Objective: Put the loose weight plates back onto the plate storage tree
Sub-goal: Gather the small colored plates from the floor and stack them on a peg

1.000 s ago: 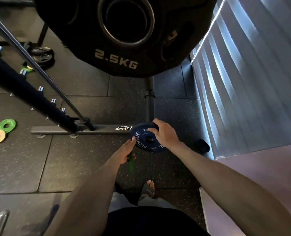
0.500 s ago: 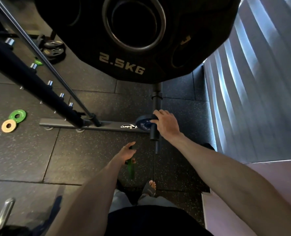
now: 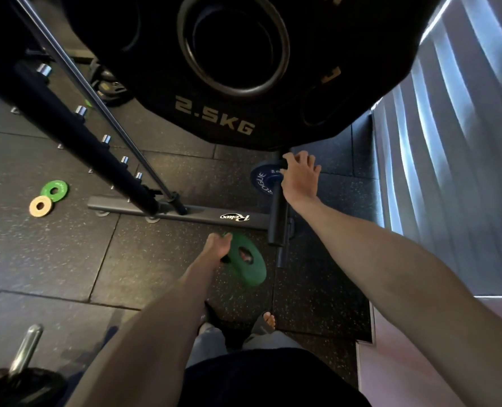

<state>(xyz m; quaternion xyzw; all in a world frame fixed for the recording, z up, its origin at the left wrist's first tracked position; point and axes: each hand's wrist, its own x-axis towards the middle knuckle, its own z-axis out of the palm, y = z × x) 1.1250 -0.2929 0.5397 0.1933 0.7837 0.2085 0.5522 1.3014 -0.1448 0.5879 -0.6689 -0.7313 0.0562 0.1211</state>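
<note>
Gripping a small green plate [image 3: 245, 261] by its rim, my left hand [image 3: 218, 247] has fingers curled around it, low above the floor mats [image 3: 52, 259]. Farther out, my right hand [image 3: 299, 179], fingers spread loosely, rests against the blue plate [image 3: 263, 179] sitting on the storage tree's peg [image 3: 277, 212], under the big black 2.5KG plate [image 3: 229, 69].

Large black plate [image 3: 243, 69] at top: "2.5KG" in pale raised figures near its lower edge. Small blue plate [image 3: 263, 177] on the peg: white "ROGUE" along the rim; its smaller print is unreadable. Grey base bar [image 3: 191, 214] on the floor: white script logo, apparently "Relax".
</note>
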